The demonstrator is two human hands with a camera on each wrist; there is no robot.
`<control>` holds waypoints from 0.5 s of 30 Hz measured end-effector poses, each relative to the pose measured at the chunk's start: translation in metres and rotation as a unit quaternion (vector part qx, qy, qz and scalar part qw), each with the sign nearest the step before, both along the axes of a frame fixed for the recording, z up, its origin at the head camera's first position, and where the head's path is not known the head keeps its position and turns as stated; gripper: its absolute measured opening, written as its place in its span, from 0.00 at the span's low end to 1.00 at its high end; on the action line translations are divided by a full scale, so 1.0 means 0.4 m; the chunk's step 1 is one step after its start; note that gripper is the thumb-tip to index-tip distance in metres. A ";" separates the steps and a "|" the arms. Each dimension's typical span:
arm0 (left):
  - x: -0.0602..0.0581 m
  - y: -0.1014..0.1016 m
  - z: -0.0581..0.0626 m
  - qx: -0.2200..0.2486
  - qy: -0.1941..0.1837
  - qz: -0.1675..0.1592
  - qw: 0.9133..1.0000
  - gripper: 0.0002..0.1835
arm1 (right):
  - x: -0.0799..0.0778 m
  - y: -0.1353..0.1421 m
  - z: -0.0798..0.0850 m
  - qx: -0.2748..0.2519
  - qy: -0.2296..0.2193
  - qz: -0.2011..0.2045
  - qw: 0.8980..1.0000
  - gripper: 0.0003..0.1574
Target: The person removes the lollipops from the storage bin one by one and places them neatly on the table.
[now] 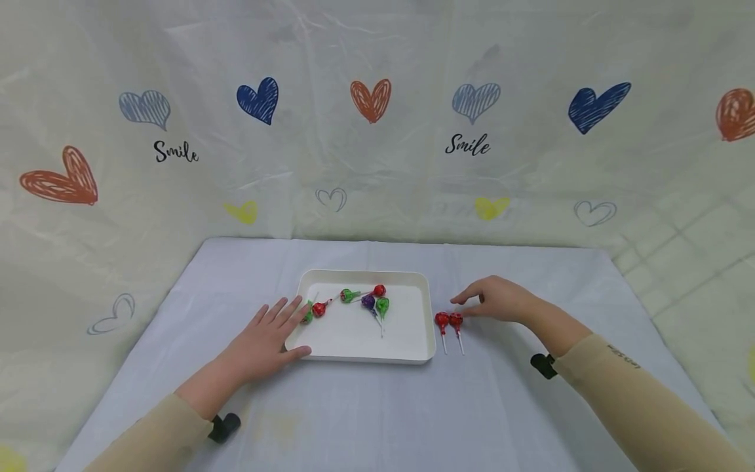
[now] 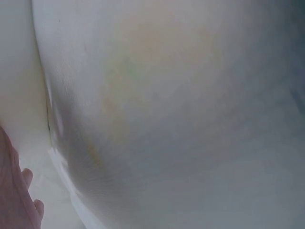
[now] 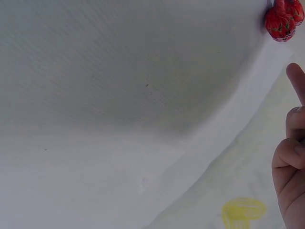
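A white tray (image 1: 407,341) holds several wrapped lollipops: a purple one (image 1: 368,301), red ones such as the one at the back (image 1: 379,290), and green ones such as the rightmost (image 1: 382,306). My left hand (image 1: 259,344) lies spread over the tray's left rim, thumb at the front edge. Its fingertips partly cover a green lollipop (image 1: 307,316). Just outside the tray's right side, two red lollipops (image 1: 442,320) lie side by side, sticks toward me. My right hand (image 1: 498,298) hovers beside their heads, fingers loosely bent and nothing held. In the right wrist view, one finger points toward the red heads (image 3: 280,24).
White cloth (image 1: 366,413) covers the table, with a faint yellowish stain near the front left. Behind it hangs a pale backdrop (image 1: 377,164) printed with hearts and "Smile". A dark wrist camera (image 1: 224,427) sits below the left sleeve, another (image 1: 543,366) by the right.
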State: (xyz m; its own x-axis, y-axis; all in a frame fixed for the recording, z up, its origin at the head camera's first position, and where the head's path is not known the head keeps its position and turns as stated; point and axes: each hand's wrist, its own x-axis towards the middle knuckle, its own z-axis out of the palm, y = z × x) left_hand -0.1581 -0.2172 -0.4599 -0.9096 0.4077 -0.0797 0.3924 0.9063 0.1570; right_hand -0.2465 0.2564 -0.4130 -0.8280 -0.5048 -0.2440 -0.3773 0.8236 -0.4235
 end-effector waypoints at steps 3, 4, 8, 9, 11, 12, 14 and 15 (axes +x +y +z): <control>0.000 0.001 0.002 -0.004 0.002 -0.003 1.000 0.48 | 0.001 -0.005 0.010 -0.002 0.003 -0.002 1.000 0.19; 0.000 0.000 0.002 -0.006 0.002 -0.002 1.000 0.49 | 0.001 -0.007 0.014 -0.004 0.003 -0.002 1.000 0.19; 0.001 0.001 0.005 -0.002 0.003 -0.003 1.000 0.49 | -0.001 -0.020 0.027 -0.011 -0.001 -0.008 1.000 0.18; 0.002 0.001 0.006 0.000 0.003 -0.004 1.000 0.49 | -0.003 -0.024 0.029 -0.013 -0.002 -0.009 1.000 0.18; 0.003 0.002 0.006 0.002 0.006 -0.007 1.000 0.49 | -0.006 -0.033 0.033 -0.016 -0.004 -0.010 1.000 0.19; 0.003 0.003 0.005 0.004 0.007 -0.008 1.000 0.48 | -0.009 -0.040 0.036 -0.016 -0.004 -0.009 1.000 0.19; 0.004 0.003 0.004 0.010 0.012 -0.010 1.000 0.48 | -0.014 -0.056 0.042 -0.015 -0.004 -0.008 1.000 0.19; 0.005 0.002 0.003 0.011 0.015 -0.011 1.000 0.48 | -0.017 -0.064 0.045 -0.014 -0.004 -0.006 1.000 0.20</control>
State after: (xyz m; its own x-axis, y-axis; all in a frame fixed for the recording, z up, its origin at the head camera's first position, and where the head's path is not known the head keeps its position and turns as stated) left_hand -0.1563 -0.2163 -0.4587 -0.9027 0.4281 -0.0437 0.4162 0.8943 0.1645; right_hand -0.2534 0.2308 -0.3952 -0.8322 -0.5014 -0.2367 -0.3636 0.8158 -0.4498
